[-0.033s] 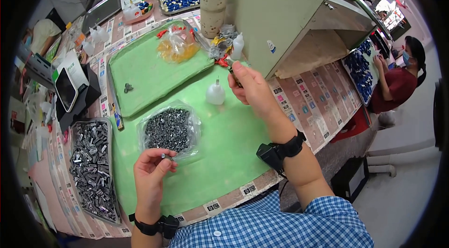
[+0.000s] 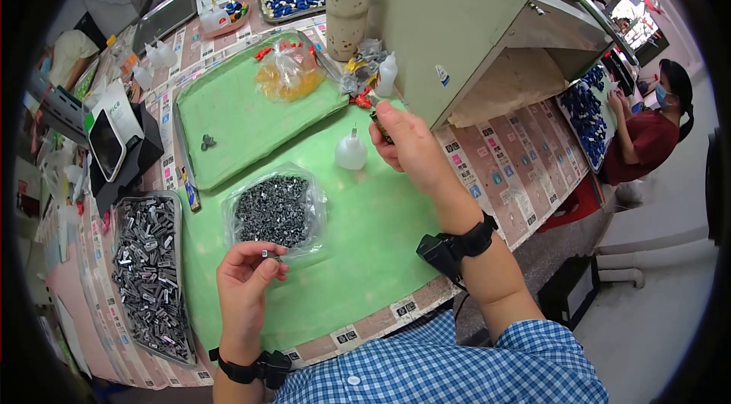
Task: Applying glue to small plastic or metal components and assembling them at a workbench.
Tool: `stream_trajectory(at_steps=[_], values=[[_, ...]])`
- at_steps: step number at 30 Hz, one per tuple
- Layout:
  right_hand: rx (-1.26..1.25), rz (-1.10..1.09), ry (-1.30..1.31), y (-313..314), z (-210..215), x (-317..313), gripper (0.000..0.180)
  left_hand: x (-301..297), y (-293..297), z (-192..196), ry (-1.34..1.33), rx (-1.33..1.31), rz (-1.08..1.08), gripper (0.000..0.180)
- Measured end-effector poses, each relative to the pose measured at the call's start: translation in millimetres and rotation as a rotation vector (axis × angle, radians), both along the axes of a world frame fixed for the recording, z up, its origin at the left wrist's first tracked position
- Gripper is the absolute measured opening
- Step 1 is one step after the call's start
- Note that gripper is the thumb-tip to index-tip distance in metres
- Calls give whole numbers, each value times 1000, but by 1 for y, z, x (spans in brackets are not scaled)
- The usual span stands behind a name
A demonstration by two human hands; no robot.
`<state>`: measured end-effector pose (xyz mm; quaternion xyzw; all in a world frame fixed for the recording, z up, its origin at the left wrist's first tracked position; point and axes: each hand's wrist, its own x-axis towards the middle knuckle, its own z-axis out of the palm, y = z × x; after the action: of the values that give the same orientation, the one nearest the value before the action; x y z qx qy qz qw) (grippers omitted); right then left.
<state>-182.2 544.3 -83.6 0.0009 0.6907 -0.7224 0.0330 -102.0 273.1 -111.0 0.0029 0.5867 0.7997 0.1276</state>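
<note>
My left hand [image 2: 247,278] pinches a small dark grey part with a pale face [image 2: 269,255] between thumb and fingertips. It sits at the near edge of a clear plastic bag [image 2: 314,235], which lies spread open and full of tiny black and silver pieces [image 2: 270,210]. Farther right, my right hand [image 2: 407,141] is closed around a slim dark object with a metallic tip [image 2: 381,124]; the fingers cover most of it, so its kind is unclear. A white squeeze bottle with a thin nozzle [image 2: 351,153] stands just left of that hand.
At the left is a metal tray [image 2: 183,282] of grey rectangular parts. A green-lined tray [image 2: 228,99] holds a bag of yellow pieces [image 2: 285,80] and several dark bits. A flask [image 2: 348,12] and a grey metal housing [image 2: 449,31] stand behind. A co-worker [image 2: 643,126] sits at right.
</note>
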Motion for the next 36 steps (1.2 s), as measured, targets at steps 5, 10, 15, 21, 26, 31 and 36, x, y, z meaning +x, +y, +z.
stream_trajectory(at_steps=[5, 10, 15, 21, 26, 31, 36], values=[[88, -1, -8, -7, -1, 4, 47, 1, 2, 3, -17, 21, 21, 18], [52, 42, -59, -9, 0, 5, 45, 2, 1, 1, -23, 26, 31, 18], [61, 9, -53, -12, -3, 5, 44, 2, 1, 0, -18, 28, 25, 18], [67, -9, -21, -13, -10, 3, 41, 2, 1, -1, -18, 27, 29, 19], [61, -24, -6, -12, -13, 3, 40, 2, 3, -4, -20, 32, 19, 20], [88, -30, 61, -14, -18, 2, 41, 3, 5, -4, 0, 48, 45, 20], [91, -40, 78, -13, -19, 1, 41, 2, 4, -4, 5, 36, 17, 20]])
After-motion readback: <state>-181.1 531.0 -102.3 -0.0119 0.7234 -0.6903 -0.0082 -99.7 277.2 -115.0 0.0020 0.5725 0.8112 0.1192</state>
